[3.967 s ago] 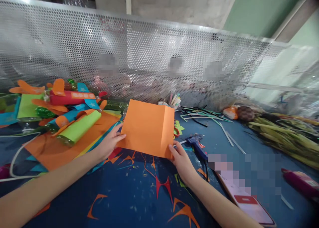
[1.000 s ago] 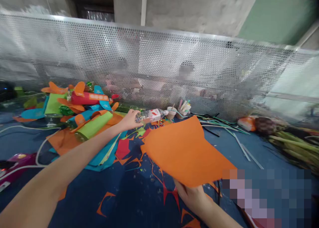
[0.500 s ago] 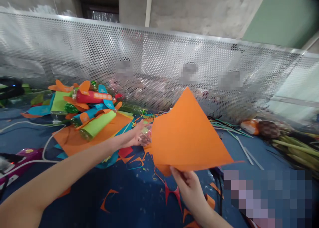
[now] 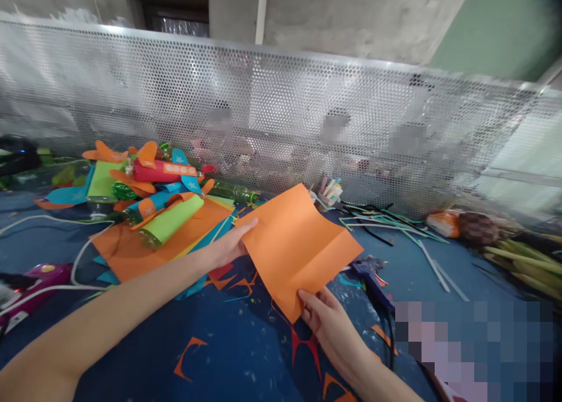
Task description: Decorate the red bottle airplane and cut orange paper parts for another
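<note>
An orange sheet of craft paper (image 4: 298, 244) is held up in front of me, with a fold or bend running across it and a curved cut in its far edge. My left hand (image 4: 232, 241) is closed on its left corner, thumb on top and the other fingers hidden beneath. With thumb and fingers, my right hand (image 4: 325, 317) pinches the near edge. Under and around the sheet lie orange paper scraps (image 4: 241, 285) and a red cut-out scrap (image 4: 305, 346). Right of the sheet is a blue glue gun (image 4: 373, 279).
At left, bottles wrapped in coloured paper (image 4: 173, 217) pile up on orange sheets. A cup of markers (image 4: 327, 192) stands behind the sheet. Thin strips (image 4: 408, 229) and a power strip (image 4: 39, 288) with white cables lie on the blue table (image 4: 144, 343). A perforated metal panel (image 4: 153, 92) bounds the back.
The orange sheet has tipped down and turned, uncovering the marker cup and glue gun. My left hand has gone from beside a clear plastic bottle to the sheet's corner; the bottle is now hidden.
</note>
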{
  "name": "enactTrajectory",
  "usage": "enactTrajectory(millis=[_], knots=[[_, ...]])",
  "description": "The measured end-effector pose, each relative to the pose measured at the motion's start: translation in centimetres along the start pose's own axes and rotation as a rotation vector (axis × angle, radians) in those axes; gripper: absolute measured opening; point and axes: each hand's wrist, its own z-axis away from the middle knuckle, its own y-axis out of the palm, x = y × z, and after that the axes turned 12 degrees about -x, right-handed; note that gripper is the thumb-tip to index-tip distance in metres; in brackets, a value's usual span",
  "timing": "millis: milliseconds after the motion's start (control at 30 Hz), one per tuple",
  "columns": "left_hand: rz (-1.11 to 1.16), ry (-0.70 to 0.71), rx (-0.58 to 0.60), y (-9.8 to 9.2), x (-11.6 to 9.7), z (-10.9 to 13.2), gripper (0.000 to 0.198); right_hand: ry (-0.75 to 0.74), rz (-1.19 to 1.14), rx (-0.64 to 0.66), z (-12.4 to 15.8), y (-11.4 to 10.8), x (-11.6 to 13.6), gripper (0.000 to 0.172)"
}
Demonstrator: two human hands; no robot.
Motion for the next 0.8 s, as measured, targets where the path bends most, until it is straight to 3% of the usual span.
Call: enactTrajectory(millis=[167,467,800], knots=[[0.098,-0.026,-0.063,0.2,-0.2,-0.2,0.042,-0.011,0.005,-0.026,-0.5,-0.5,0.3,0.038],[0.247,-0.149,0.094,0.8,1.0,0.5,0.045,0.015,0.032,0.017,-0.9,-0.4,0.7,0.042],[0.272,-0.245,0.102,2.0,2.4,2.1,0.046,-0.005,0.046,0.028,-0.7,-0.3,0.8,0.038]])
